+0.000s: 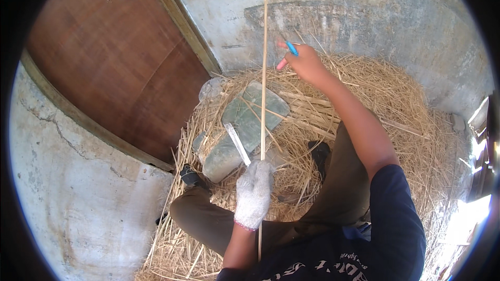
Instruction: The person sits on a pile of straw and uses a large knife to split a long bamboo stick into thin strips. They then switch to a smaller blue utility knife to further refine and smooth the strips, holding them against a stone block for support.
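Note:
In a white knitted glove, my left hand (253, 190) is closed around a long, thin bamboo strip (264, 93). The strip stands nearly upright in the picture, running from my lap up past the far wall's base. A bright, flat knife blade (237, 144) juts from the same glove, angled up to the left; its handle is hidden. My bare right hand (303, 62) reaches out to the right of the strip's upper part, fingers apart and slightly blurred. A blue band (291, 48) is around one of its fingers. No contact between this hand and the strip shows.
Between my bent legs, a greenish stone slab (221, 153) lies on a thick heap of straw-like shavings (385, 88). A clear plastic bag (210, 89) sits by the brown door (120, 57). A worn plastered wall (359, 15) closes off the far side.

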Available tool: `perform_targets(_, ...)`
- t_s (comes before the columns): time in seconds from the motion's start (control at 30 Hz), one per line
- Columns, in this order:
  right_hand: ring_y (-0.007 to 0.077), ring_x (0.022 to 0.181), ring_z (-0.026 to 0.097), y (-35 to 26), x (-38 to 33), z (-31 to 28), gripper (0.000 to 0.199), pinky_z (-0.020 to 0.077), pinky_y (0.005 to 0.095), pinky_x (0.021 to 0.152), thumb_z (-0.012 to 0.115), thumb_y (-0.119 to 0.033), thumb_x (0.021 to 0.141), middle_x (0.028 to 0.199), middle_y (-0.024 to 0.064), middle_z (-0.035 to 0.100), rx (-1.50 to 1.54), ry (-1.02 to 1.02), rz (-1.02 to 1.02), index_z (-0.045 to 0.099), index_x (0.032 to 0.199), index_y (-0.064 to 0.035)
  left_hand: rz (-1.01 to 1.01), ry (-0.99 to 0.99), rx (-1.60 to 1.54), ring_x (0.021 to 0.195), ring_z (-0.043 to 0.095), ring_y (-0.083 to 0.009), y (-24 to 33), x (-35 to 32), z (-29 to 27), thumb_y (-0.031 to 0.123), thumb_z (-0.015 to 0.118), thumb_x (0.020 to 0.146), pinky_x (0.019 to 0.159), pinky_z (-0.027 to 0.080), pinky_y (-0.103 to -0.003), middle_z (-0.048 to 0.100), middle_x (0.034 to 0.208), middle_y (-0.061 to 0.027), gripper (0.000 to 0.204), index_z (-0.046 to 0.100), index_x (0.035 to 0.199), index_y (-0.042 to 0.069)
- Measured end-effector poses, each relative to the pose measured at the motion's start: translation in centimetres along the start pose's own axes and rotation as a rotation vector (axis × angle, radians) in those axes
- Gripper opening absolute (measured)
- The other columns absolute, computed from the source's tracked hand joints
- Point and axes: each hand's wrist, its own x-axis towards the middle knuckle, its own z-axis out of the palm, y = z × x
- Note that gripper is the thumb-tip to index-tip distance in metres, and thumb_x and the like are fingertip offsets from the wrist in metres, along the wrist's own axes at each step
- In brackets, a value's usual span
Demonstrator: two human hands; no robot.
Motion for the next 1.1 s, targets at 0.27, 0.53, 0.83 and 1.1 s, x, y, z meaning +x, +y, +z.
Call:
perform_targets(0.27,0.0054,0.039,0.032,-0.9,0.2,-2.0,0.07,0.0399,0.0263,0.046,0.048,-0.017,0.081,0.086,0.0159,0.072,0.977,-0.481,0.128,0.047,0.147,0.0065,-0.005,0.009,0.0,0.061,0.043,-0.0061,0.4,-0.1,-0.2,0.034,0.051,0.109,0.055,0.037,-0.027,0.048,0.066,0.0029,0.034,0.065,0.095,0.006)
perform_targets(0.53,0.0058,0.039,0.03,-2.7,-0.7,-1.2,0.074,0.042,0.0261,0.047,0.045,-0.013,0.081,0.086,0.0168,0.071,0.986,-0.513,0.064,0.042,0.155,-0.0036,-0.018,0.03,0.015,0.059,0.046,-0.0074,0.8,-0.2,-0.3,0.038,0.053,0.108,0.054,0.039,-0.028,0.05,0.066,0.0015,0.036,0.062,0.095,0.005)
perform_targets(0.83,0.0051,0.039,0.031,-4.1,-1.9,-0.6,0.078,0.0461,0.0251,0.048,0.044,-0.006,0.078,0.087,0.0197,0.073,0.682,-0.417,-0.03,0.043,0.156,-0.0077,-0.003,0.025,0.029,0.06,0.045,-0.0066,0.7,-0.2,-0.1,0.036,0.052,0.108,0.055,0.039,-0.027,0.05,0.067,0.0022,0.035,0.061,0.095,0.005)
perform_targets(1.1,0.0051,0.04,0.033,-4.9,-2.3,-0.1,0.082,0.0458,0.0235,0.047,0.045,-0.001,0.073,0.083,0.0196,0.073,0.542,-0.341,-0.085,0.046,0.155,-0.0096,0.023,0.029,0.037,0.061,0.044,-0.0067,0.5,-0.2,-0.1,0.035,0.053,0.109,0.056,0.039,-0.027,0.05,0.067,0.0021,0.033,0.063,0.098,0.006)
